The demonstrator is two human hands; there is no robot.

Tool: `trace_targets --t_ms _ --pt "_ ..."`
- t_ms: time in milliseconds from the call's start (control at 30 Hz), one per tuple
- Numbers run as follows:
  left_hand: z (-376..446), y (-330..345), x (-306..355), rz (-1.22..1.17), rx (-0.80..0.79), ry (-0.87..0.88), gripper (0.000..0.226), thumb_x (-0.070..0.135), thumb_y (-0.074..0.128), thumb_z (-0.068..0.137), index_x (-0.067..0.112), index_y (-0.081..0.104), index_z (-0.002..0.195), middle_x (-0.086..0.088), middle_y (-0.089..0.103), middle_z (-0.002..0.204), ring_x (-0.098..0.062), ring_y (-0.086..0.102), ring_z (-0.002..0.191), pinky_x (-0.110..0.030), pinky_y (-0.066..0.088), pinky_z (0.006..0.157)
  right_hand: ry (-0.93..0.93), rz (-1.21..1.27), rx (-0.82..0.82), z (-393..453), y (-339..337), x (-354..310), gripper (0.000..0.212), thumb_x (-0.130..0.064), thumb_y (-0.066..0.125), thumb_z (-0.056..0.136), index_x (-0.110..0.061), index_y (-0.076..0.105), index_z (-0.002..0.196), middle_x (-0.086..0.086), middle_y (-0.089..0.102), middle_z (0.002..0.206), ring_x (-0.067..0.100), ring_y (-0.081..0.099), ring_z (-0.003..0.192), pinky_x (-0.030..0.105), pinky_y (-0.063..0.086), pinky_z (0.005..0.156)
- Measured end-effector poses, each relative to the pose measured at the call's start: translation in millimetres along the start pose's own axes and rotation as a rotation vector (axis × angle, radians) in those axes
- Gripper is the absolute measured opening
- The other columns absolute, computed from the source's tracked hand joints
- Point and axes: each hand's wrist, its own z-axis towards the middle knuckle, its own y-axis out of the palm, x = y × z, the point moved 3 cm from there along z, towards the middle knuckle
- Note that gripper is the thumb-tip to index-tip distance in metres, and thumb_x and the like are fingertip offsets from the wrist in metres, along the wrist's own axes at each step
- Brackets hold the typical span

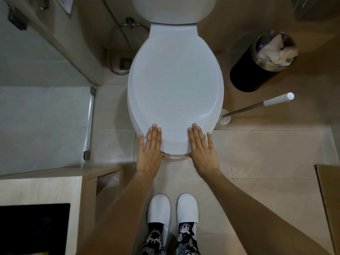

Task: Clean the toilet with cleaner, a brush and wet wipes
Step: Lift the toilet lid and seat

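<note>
Toilet (175, 92): white, centre of the view, lid down over the seat and bowl; cistern at 12 o'clock, cut by the top edge.

Left hand (150, 150): at 7 o'clock of the lid, palm down, fingers straight and close together, lying flat on the lid's front rim; the thumb tucks in at the front edge, its tip hidden under the rim.

Right hand (202, 150): at 5 o'clock of the lid, palm down, fingers straight and slightly spread, resting on the front rim; the thumb likewise reaches under the front edge.

Toilet brush (257, 105): at 3 o'clock of the toilet, just beside the bowl, standing in a white holder on the floor, metal shaft with white grip tilted away to the right.

Waste bin (261, 61): black, round, metal rim, at 2 o'clock, holding crumpled white paper in a clear liner.

Spray hose (114, 52): metal, looped against the wall at 10 o'clock; a floor drain (126, 63) lies beside it.

Glass shower panel (44, 126): at 9 o'clock.

Slippers (173, 208): white pair at 6 o'clock on the tiled floor (257, 153), patterned trouser legs above them.

Cardboard (329, 190): flat piece at 4 o'clock, at the right edge.
</note>
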Motion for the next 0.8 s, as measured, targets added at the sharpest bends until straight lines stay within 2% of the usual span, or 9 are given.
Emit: trace_targets --t_ms 67,167,400,600,700,800 --pt "-0.8 -1.6 -0.1 0.046 0.033 -0.006 0.091 0.054 0.026 0.097 -0.005 -0.028 0.139 -0.019 -0.024 0.151 -0.032 -0.013 0.143 -0.052 -0.004 0.112 0.007 -0.039 0.024 -0.8 -1.2 -0.2 0.096 -0.022 0.063 0.089 -0.01 -0.01 0.15 0.016 -0.006 0.159 0.03 0.003 0.148 0.046 0.001 0.116" --pt "-2.1 -5.0 -3.4 0.095 0.088 0.01 0.089 0.059 0.028 0.094 0.0 -0.014 0.145 -0.013 -0.011 0.155 -0.029 0.0 0.145 -0.052 0.006 0.114 -0.002 -0.067 0.066 -2.4 -3.8 2.7 0.092 -0.027 0.071 0.084 -0.011 0.009 0.151 0.016 0.014 0.159 0.029 0.018 0.146 0.045 0.014 0.117" --pt "-9.4 -35.7 -19.9 0.041 0.117 0.057 0.086 0.063 0.036 0.089 0.011 0.003 0.149 -0.008 0.006 0.157 -0.024 0.011 0.145 -0.052 0.019 0.113 -0.026 -0.019 0.126 -10.4 -36.5 11.1 0.086 -0.027 0.075 0.08 -0.004 0.027 0.147 0.017 0.028 0.154 0.03 0.031 0.142 0.047 0.024 0.114" --pt "-10.9 -95.1 -43.1 -0.047 0.187 0.097 0.085 0.064 0.056 0.079 0.012 0.034 0.143 -0.01 0.037 0.149 -0.021 0.037 0.137 -0.052 0.034 0.106 -0.063 0.073 0.156 -16.6 -93.1 25.8 0.076 -0.03 0.067 0.087 0.001 0.03 0.146 0.019 0.03 0.153 0.032 0.032 0.141 0.05 0.03 0.112" --pt "-6.7 -133.3 -58.1 -0.078 0.19 0.122 0.081 0.062 0.044 0.081 0.007 0.037 0.141 -0.012 0.04 0.147 -0.022 0.041 0.135 -0.056 0.033 0.105 -0.075 0.118 0.173 -15.9 -132.6 34.5 0.072 -0.026 0.067 0.087 0.002 0.033 0.145 0.019 0.034 0.151 0.032 0.036 0.139 0.049 0.032 0.111" --pt "2.4 -175.2 -75.4 -0.097 0.179 0.129 0.078 0.058 0.041 0.089 0.004 0.031 0.145 -0.013 0.034 0.151 -0.022 0.033 0.139 -0.06 0.022 0.108 -0.077 0.195 0.205 -9.0 -177.2 46.9 0.069 -0.017 0.066 0.088 0.003 0.033 0.145 0.019 0.034 0.151 0.031 0.037 0.139 0.044 0.028 0.112"
